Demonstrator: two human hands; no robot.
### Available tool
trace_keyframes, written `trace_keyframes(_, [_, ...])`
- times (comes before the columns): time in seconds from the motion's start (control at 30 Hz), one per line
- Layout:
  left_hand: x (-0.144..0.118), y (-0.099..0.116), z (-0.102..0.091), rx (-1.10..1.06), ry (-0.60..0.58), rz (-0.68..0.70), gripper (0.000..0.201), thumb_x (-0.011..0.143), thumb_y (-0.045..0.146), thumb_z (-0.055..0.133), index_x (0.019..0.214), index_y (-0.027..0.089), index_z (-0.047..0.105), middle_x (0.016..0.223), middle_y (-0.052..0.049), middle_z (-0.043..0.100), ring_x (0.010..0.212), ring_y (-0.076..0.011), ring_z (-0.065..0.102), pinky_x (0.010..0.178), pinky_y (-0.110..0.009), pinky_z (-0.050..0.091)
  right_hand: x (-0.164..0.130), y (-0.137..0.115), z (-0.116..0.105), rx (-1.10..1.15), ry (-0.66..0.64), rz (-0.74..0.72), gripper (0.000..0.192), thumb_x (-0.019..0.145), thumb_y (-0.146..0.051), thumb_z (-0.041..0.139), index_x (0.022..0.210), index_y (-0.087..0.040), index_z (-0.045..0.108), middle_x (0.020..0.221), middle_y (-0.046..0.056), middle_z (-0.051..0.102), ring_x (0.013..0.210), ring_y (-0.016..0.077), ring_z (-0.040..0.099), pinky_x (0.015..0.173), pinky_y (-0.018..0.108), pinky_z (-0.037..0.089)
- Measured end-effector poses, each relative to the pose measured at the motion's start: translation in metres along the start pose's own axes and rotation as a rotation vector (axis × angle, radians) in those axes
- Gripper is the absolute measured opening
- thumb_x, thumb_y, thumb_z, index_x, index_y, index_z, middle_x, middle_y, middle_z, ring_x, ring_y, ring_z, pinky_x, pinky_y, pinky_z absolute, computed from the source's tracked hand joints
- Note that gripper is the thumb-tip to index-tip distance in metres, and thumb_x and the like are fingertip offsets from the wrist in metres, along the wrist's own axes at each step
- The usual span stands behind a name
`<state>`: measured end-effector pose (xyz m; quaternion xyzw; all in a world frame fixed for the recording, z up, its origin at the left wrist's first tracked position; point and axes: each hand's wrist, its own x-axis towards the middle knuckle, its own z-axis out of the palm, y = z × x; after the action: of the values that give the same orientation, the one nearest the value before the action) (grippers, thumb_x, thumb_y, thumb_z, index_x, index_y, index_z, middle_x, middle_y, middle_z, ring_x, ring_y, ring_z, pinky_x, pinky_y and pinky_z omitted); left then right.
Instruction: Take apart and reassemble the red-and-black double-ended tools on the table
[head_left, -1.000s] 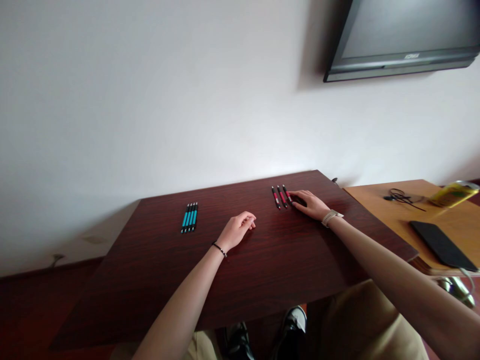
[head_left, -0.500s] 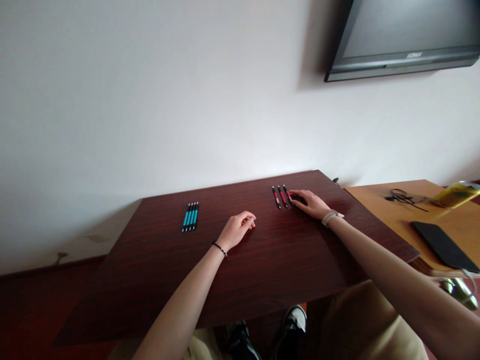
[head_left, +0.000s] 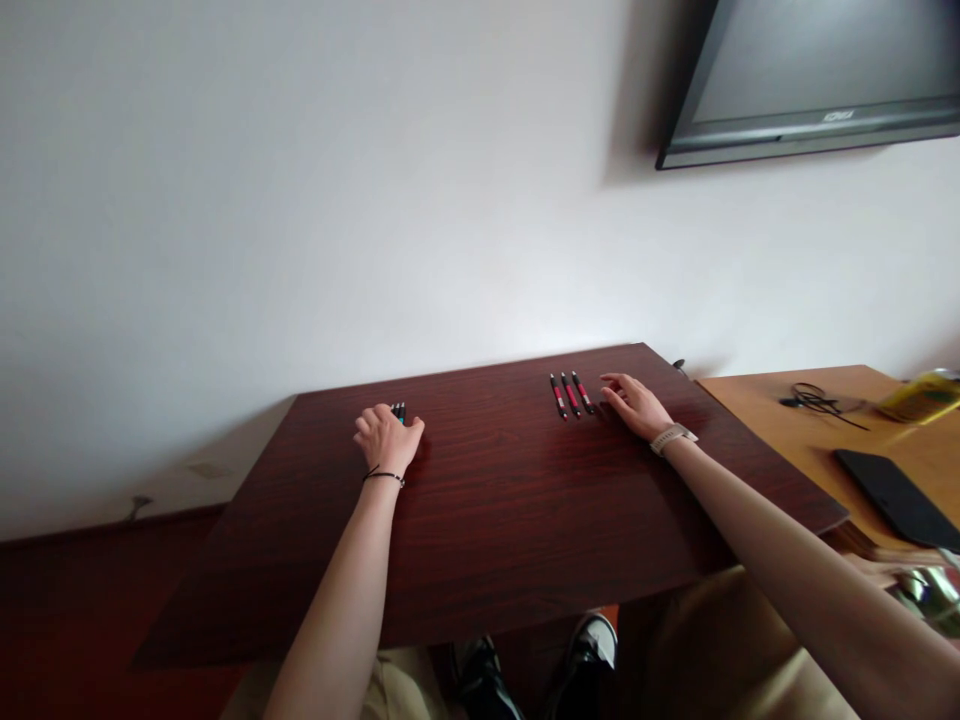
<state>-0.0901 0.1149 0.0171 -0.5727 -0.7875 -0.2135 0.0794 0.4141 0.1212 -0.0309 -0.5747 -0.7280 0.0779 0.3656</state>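
My left hand [head_left: 386, 441] lies over a row of teal pens [head_left: 402, 420] on the left of the dark wooden table [head_left: 480, 540]. Its thumb stands apart from the fingers, and only the pens' black upper ends and a bit of teal show past it. Whether the fingers touch the pens cannot be seen. On the right, three red-and-black pens [head_left: 571, 395] lie side by side, slightly slanted. Just right of them rests my right hand [head_left: 636, 404], fingers loosely extended and thumb apart, holding nothing and separate from the nearest pen.
A lighter wooden table [head_left: 810, 400] adjoins on the right, bearing a black phone-like slab [head_left: 896, 497], a coiled black cable [head_left: 817, 398] and a yellow package [head_left: 922, 397]. Behind the tables rises a white wall [head_left: 375, 200] with a mounted television [head_left: 817, 80].
My left hand has moved left from mid-table onto the teal pens, and its fingers have spread. My right hand has drawn a little to the right, away from the red pens.
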Motion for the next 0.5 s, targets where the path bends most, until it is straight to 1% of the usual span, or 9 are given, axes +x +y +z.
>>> trace_keyframes(0.07, [0.000, -0.006, 0.006, 0.039, -0.021, -0.043, 0.074, 0.088, 0.060, 0.061, 0.140, 0.007, 0.052, 0.145, -0.030, 0.054, 0.139, -0.0460, 0.045, 0.112, -0.061, 0.041, 0.000, 0.001, 0.000, 0.018, 0.001, 0.015, 0.052, 0.104, -0.063, 0.045, 0.139, -0.028, 0.062, 0.109, 0.011, 0.072, 0.102, 0.0327, 0.069, 0.095, 0.052, 0.060])
trace_keyframes(0.1, [-0.001, -0.008, 0.009, 0.054, -0.031, -0.047, 0.084, 0.089, 0.064, 0.058, 0.147, 0.005, 0.048, 0.152, -0.032, 0.049, 0.145, -0.0469, 0.040, 0.117, -0.063, 0.036, 0.000, 0.001, 0.000, 0.026, -0.001, 0.017, 0.052, 0.104, -0.063, 0.046, 0.138, -0.029, 0.062, 0.109, 0.011, 0.072, 0.100, 0.0322, 0.069, 0.094, 0.052, 0.060])
trace_keyframes(0.17, [-0.002, -0.010, 0.016, 0.074, -0.058, -0.047, 0.101, 0.090, 0.072, 0.053, 0.161, 0.002, 0.034, 0.167, -0.034, 0.032, 0.157, -0.0480, 0.026, 0.124, -0.067, 0.025, -0.001, 0.001, -0.001, 0.034, -0.009, 0.015, 0.051, 0.104, -0.063, 0.046, 0.138, -0.029, 0.062, 0.108, 0.010, 0.072, 0.098, 0.0315, 0.070, 0.092, 0.051, 0.061])
trace_keyframes(0.23, [-0.002, -0.011, 0.022, 0.083, -0.095, -0.042, 0.111, 0.090, 0.079, 0.047, 0.167, 0.002, 0.024, 0.174, -0.032, 0.020, 0.162, -0.0477, 0.014, 0.127, -0.068, 0.018, -0.001, -0.001, -0.002, 0.038, -0.018, 0.013, 0.050, 0.104, -0.063, 0.046, 0.138, -0.029, 0.061, 0.108, 0.011, 0.072, 0.096, 0.0310, 0.070, 0.091, 0.050, 0.061])
trace_keyframes(0.27, [-0.001, -0.011, 0.024, 0.087, -0.116, -0.040, 0.114, 0.090, 0.082, 0.045, 0.168, 0.002, 0.023, 0.175, -0.032, 0.017, 0.163, -0.0476, 0.012, 0.127, -0.069, 0.016, -0.002, -0.001, -0.002, 0.040, -0.021, 0.015, 0.051, 0.104, -0.063, 0.047, 0.138, -0.029, 0.061, 0.108, 0.011, 0.072, 0.095, 0.0310, 0.071, 0.091, 0.050, 0.061])
trace_keyframes(0.37, [0.000, -0.011, 0.026, 0.098, -0.160, -0.035, 0.115, 0.090, 0.085, 0.042, 0.169, 0.003, 0.023, 0.175, -0.031, 0.017, 0.164, -0.0479, 0.011, 0.127, -0.070, 0.015, -0.003, -0.002, -0.002, 0.041, -0.032, 0.020, 0.052, 0.104, -0.062, 0.048, 0.140, -0.027, 0.061, 0.110, 0.011, 0.072, 0.098, 0.0318, 0.071, 0.094, 0.051, 0.060])
trace_keyframes(0.5, [0.002, -0.011, 0.026, 0.101, -0.180, -0.020, 0.113, 0.091, 0.084, 0.040, 0.169, 0.004, 0.024, 0.176, -0.031, 0.016, 0.164, -0.0485, 0.010, 0.127, -0.071, 0.013, -0.004, 0.000, 0.000, 0.051, -0.038, -0.003, 0.053, 0.104, -0.062, 0.048, 0.143, -0.028, 0.059, 0.111, 0.011, 0.073, 0.103, 0.0333, 0.070, 0.095, 0.052, 0.060])
